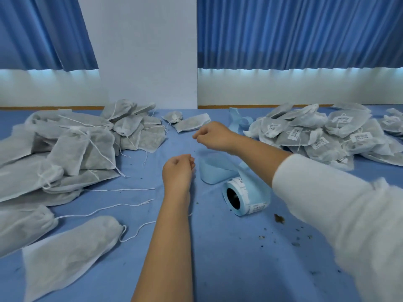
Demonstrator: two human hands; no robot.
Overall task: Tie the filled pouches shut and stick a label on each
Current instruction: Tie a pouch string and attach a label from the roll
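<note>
Above a blue-covered tabletop (218, 258), a person's left hand (177, 168) and right hand (212, 135) hover with fingers curled tight; any thread pinched is too fine to tell. Unlabelled white fabric pouches (76, 144) heap left, labelled pouches (316, 136) right, pale-blue label roll (239, 197) between

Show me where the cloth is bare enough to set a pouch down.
Barest: near cloth between left forearm and right sleeve, below the roll; only crumbs there. A narrow lane between left pile and left hand, crossed by strings lower down. Crowded: left pile, right pile, and around the backing strip by the roll.
</note>
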